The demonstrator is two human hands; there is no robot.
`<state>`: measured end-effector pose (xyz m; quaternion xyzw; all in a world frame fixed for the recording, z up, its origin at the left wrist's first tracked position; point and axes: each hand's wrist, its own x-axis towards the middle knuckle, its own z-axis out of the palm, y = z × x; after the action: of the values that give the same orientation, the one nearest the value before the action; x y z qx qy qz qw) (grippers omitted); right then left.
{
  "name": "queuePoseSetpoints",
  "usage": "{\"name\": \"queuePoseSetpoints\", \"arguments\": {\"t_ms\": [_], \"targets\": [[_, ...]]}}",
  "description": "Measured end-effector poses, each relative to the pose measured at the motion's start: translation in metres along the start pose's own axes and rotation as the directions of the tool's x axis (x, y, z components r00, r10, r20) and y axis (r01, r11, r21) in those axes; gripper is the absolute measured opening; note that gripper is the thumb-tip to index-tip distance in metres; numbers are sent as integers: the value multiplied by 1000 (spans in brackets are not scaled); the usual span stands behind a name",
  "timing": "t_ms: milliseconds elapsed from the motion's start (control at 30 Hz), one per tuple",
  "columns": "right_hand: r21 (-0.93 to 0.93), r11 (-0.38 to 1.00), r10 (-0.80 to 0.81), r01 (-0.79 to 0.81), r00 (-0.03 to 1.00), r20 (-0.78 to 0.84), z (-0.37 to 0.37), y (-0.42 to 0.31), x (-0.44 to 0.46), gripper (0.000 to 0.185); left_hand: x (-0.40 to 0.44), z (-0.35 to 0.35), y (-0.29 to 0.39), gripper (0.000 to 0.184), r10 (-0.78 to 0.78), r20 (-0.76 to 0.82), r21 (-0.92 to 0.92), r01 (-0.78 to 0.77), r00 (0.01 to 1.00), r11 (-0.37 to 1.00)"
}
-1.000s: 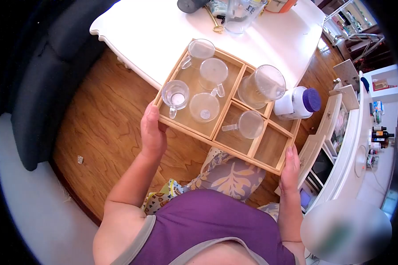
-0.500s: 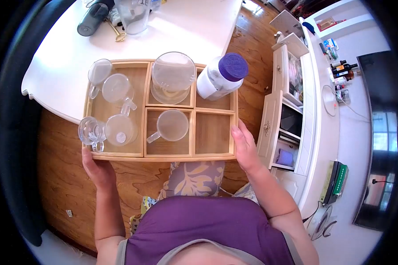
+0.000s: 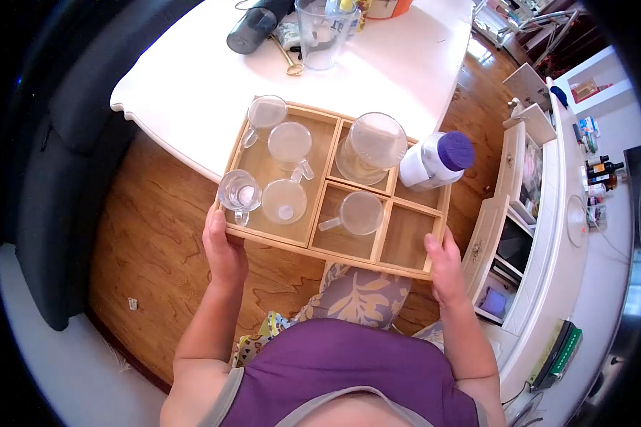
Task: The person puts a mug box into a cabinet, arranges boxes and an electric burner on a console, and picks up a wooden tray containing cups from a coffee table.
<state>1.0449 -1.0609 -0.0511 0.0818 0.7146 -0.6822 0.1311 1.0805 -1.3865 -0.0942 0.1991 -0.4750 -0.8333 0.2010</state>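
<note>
Between both hands is a light wooden divided tray (image 3: 278,245). My left hand (image 3: 225,250) grips its near left corner, and my right hand (image 3: 446,269) grips the near right corner, thumb on the rim. The long left compartment holds several clear mugs (image 3: 290,142), with a small clear glass cup (image 3: 239,189) at its near corner. A wide clear glass vessel (image 3: 374,142) stands in the far middle compartment. One clear mug (image 3: 362,212) is in the near middle compartment. A white bottle with a purple lid (image 3: 454,151) leans in the far right compartment; the near right one is bare.
Beyond the tray is a white table (image 3: 192,78) bearing a dark bottle (image 3: 253,28), a clear pitcher (image 3: 322,39) and a gold key-like object (image 3: 292,67). A dark sofa (image 3: 57,142) stands left. Right, a white cabinet (image 3: 483,235) has open drawers. A patterned cushioned seat (image 3: 360,295) is below the tray.
The tray and both hands have shifted right in the view, and the tray has turned slightly clockwise. The table and cabinet have shifted right too. Both hands keep their grip.
</note>
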Motion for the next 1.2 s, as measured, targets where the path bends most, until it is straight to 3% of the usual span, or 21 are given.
{"name": "queuePoseSetpoints", "arguments": {"t_ms": [167,267,333,433,567,667,767,933,1033,1100,1200], "targets": [[-53,999,0,1,1000,26,2,-9,-3,52,1,-11,1,42,-94,55,45,92,994,995],[48,996,79,-79,997,-1,4,-6,-5,51,-2,-5,7,42,-104,90,30,102,990,994],[213,959,181,-188,982,52,3,-4,-5,49,-3,-5,12,41,-152,118,3,153,981,988],[263,933,254,-247,967,11,4,-6,-3,43,-3,9,12,40,-191,155,-34,198,969,980],[343,916,217,-209,976,16,5,1,-4,39,-1,-1,11,38,-179,93,-100,188,979,977],[339,936,128,-96,989,-73,4,1,-5,30,0,-12,16,38,-181,201,-84,201,963,976],[282,959,53,-23,994,-100,-1,-17,-27,34,-29,-6,36,38,-119,251,-133,156,961,979],[312,950,42,-5,993,-113,-9,-47,-67,36,-74,8,79,43,-67,179,-89,84,982,993],[323,945,88,-45,989,-118,-12,-44,-85,37,-82,0,81,42,-10,247,-85,32,969,996],[320,946,97,-53,988,-121,-9,-42,-95,34,-82,-12,73,40,-29,182,-99,47,983,994],[338,940,80,-36,990,-116,0,-42,-105,34,-76,-37,60,38,-102,247,-177,148,964,973]]}}
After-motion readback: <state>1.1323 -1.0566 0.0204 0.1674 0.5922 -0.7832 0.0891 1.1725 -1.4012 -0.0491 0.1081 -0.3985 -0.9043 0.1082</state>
